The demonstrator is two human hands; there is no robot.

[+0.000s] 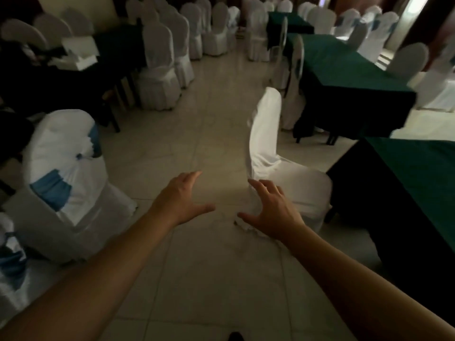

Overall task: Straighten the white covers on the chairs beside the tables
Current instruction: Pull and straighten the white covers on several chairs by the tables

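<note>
A chair in a white cover (266, 143) stands right of centre in the aisle, its seat facing the green-clothed table (423, 168) on the right. The cover's hem lies bunched on the floor at the chair's rear corner. My right hand (273, 210) hovers over that rear lower corner, fingers spread, holding nothing; whether it touches the cloth I cannot tell. My left hand (182, 195) is stretched out beside it over bare floor, fingers apart and empty. At the left stands another white-covered chair with a blue sash (64, 178).
A tiled aisle (211, 124) runs between rows of white-covered chairs. Dark tables stand at the left, one bearing a white box (78, 52). More green-clothed tables (344, 67) line the right. A further covered chair with a blue sash (12, 262) sits at the near left edge.
</note>
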